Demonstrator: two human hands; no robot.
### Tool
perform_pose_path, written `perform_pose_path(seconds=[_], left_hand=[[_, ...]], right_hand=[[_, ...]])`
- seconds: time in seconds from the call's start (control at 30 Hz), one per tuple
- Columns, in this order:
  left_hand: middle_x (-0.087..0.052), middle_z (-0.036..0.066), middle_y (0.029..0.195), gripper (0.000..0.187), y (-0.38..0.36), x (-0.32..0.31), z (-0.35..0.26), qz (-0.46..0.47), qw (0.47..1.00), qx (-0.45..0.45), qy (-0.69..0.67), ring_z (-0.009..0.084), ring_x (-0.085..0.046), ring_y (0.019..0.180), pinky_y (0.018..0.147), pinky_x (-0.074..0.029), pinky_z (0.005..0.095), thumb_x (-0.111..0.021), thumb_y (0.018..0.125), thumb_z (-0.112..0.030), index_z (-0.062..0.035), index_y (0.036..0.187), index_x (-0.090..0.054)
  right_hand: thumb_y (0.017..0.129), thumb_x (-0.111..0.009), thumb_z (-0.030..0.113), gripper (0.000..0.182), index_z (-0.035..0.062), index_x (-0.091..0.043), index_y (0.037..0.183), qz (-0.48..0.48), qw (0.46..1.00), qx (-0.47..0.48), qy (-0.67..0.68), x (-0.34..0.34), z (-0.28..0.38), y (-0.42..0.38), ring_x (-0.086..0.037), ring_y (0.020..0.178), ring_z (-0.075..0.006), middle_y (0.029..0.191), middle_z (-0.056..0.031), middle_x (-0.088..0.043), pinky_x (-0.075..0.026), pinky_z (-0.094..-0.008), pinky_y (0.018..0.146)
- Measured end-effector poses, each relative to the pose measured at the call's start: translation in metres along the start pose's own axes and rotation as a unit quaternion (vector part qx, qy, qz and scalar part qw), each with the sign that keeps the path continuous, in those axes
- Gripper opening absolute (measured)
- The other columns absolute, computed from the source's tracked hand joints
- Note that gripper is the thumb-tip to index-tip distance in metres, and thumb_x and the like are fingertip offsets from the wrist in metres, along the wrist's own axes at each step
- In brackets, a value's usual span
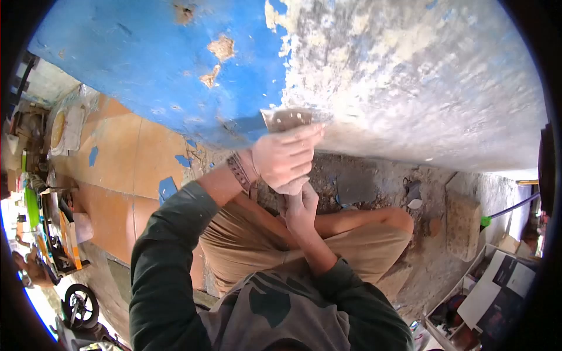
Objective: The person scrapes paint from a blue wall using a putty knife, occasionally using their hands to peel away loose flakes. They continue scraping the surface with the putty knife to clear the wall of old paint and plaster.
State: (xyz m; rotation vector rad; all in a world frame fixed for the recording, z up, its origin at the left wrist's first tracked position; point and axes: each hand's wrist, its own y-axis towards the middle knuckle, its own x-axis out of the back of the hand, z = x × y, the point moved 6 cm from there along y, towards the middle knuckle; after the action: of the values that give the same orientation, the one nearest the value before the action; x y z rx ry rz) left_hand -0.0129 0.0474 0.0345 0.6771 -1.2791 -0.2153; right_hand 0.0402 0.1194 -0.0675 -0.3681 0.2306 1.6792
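Observation:
A wide metal scraper (287, 119) has its blade against the wall (404, 76), right at the ragged border between blue paint and bare whitish plaster. My left hand (285, 159), with a dark beaded bracelet at the wrist, is closed over the scraper just below its blade, fingers pressed together and pointing right. Directly beneath it, my right hand (301, 206) is closed around the lower end, touching the left. The scraper's handle is hidden by the hands. Patches of chipped paint (222, 48) show on the blue side.
Blue paint flakes (167, 189) lie on orange floor tiles (105, 181). Rubble (357, 181) lines the wall's foot. A stone block (463, 227) and a box of items (492, 298) stand right; a wheel (81, 305) and clutter are at left. Crossed legs (369, 245) fill the front.

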Motion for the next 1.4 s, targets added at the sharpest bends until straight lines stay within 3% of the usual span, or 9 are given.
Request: perform_pose_path(seconds=[0.17,0.5,0.53,0.57,0.77,0.9,0.97,1.03,1.4], left_hand=[[-0.063,0.017,0.077,0.037,0.0,0.013,0.0,-0.075,0.997,0.006,-0.022,0.0375,-0.064,0.106,0.1,-0.049,0.0493,-0.02,0.062,-0.005,0.0014,0.059,-0.057],[-0.063,0.017,0.076,0.036,0.01,0.025,-0.001,-0.073,0.997,-0.004,-0.028,0.0375,-0.065,0.104,0.1,-0.049,0.0508,-0.02,0.068,-0.007,0.0002,0.055,-0.053],[-0.065,0.021,0.083,0.046,0.008,0.021,0.0,-0.032,0.999,-0.03,0.0,0.0402,-0.061,0.11,0.103,-0.046,0.0482,-0.042,0.036,-0.036,0.0013,0.058,-0.057],[-0.065,0.021,0.083,0.046,0.007,0.021,0.001,-0.035,0.999,-0.037,0.009,0.0402,-0.061,0.11,0.103,-0.046,0.0482,-0.042,0.036,-0.036,0.0013,0.058,-0.057],[-0.064,0.024,0.083,0.03,0.038,0.071,0.008,-0.067,0.996,-0.02,-0.053,0.0429,-0.063,0.103,0.101,-0.047,0.049,-0.03,0.069,-0.01,0.0019,0.056,-0.055],[-0.065,0.02,0.077,0.036,0.026,0.043,0.003,-0.049,0.999,-0.013,-0.02,0.0387,-0.066,0.101,0.098,-0.05,0.049,-0.024,0.072,-0.012,-0.0003,0.056,-0.053],[-0.065,0.02,0.077,0.021,0.024,0.041,0.005,-0.057,0.998,-0.022,-0.014,0.0386,-0.066,0.101,0.099,-0.049,0.0482,-0.048,0.055,-0.02,-0.0004,0.055,-0.053],[-0.065,0.02,0.078,0.039,0.039,0.065,0.01,-0.108,0.992,-0.039,-0.042,0.039,-0.066,0.101,0.1,-0.049,0.0491,-0.032,0.084,-0.017,0.0,0.056,-0.053],[-0.064,0.017,0.08,0.024,0.039,0.044,0.006,-0.06,0.998,-0.034,-0.01,0.0377,-0.061,0.111,0.107,-0.042,0.0462,-0.06,0.059,-0.023,0.0013,0.06,-0.06]], right_hand=[[0.104,-0.04,0.04,0.038,0.0068,-0.05,0.087,0.0,1.0,-0.004,0.03,-0.009,-0.014,-0.003,-0.038,0.041,-0.0045,0.057,0.0006,-0.046,-0.028,-0.0204,0.036],[0.103,-0.041,0.043,0.039,0.0081,-0.05,0.089,0.021,0.997,-0.03,0.075,-0.017,0.001,-0.007,-0.04,0.047,-0.0042,0.064,0.0004,-0.05,-0.029,-0.0196,0.037],[0.103,-0.042,0.043,0.039,0.0077,-0.051,0.087,0.027,0.996,-0.043,0.079,-0.015,-0.001,-0.003,-0.042,0.048,-0.0044,0.064,0.0006,-0.05,-0.03,-0.0194,0.039],[0.103,-0.042,0.043,0.039,0.0077,-0.051,0.087,0.032,0.996,-0.032,0.079,-0.014,-0.001,-0.002,-0.042,0.048,-0.0044,0.064,0.0006,-0.05,-0.03,-0.0194,0.039],[0.102,-0.044,0.043,0.042,0.0052,-0.053,0.086,0.004,0.999,0.035,0.033,-0.041,0.057,-0.011,-0.043,0.052,-0.0045,0.064,0.0016,-0.049,-0.032,-0.0208,0.044],[0.102,-0.043,0.043,0.042,0.0051,-0.051,0.085,0.01,0.998,-0.019,0.059,-0.027,0.029,-0.006,-0.042,0.052,-0.0058,0.063,0.0015,-0.047,-0.035,-0.023,0.045],[0.103,-0.041,0.043,0.043,0.0054,-0.051,0.084,0.011,0.998,-0.013,0.062,-0.031,0.037,-0.005,-0.041,0.051,-0.0053,0.064,0.0012,-0.048,-0.035,-0.0229,0.043],[0.103,-0.04,0.045,0.045,0.0061,-0.05,0.082,-0.041,0.987,0.148,-0.052,-0.041,0.069,-0.005,-0.041,0.048,-0.0044,0.063,0.001,-0.049,-0.032,-0.0214,0.041],[0.102,-0.038,0.048,0.047,0.0075,-0.052,0.083,-0.011,1.0,0.01,0.019,-0.021,0.055,-0.002,-0.038,0.044,-0.0042,0.059,0.0009,-0.048,-0.028,-0.0199,0.038]])
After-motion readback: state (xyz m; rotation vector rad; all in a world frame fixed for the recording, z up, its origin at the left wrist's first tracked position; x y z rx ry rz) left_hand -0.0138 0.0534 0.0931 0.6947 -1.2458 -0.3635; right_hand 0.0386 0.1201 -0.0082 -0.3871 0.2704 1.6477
